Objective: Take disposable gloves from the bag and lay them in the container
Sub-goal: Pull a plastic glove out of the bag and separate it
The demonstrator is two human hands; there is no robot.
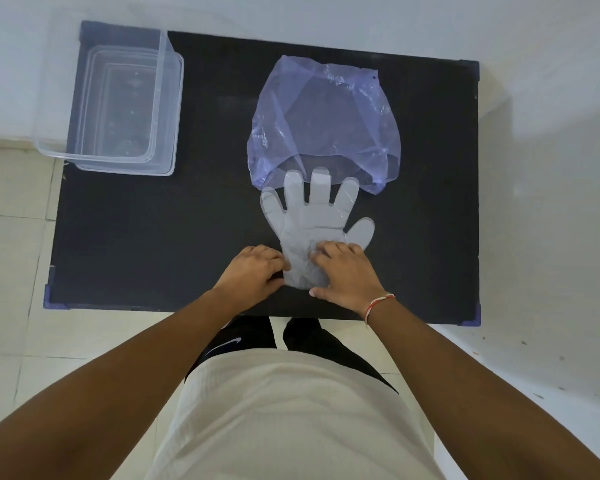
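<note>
A clear disposable glove (312, 216) lies flat on the black table (153, 237), fingers pointing away from me, its fingertips overlapping the mouth of a translucent purple bag (323, 116). My left hand (253, 271) pinches the left edge of the glove's cuff. My right hand (343, 271) presses on the cuff's right side with fingers curled into the plastic. The clear plastic container (167, 109) stands at the table's far left corner, with nothing visible in it.
The table is small, with purple corner caps (51, 301). The container overhangs the table's left edge. A white wall rises behind, pale floor tiles lie on both sides, and my legs stand against the near edge.
</note>
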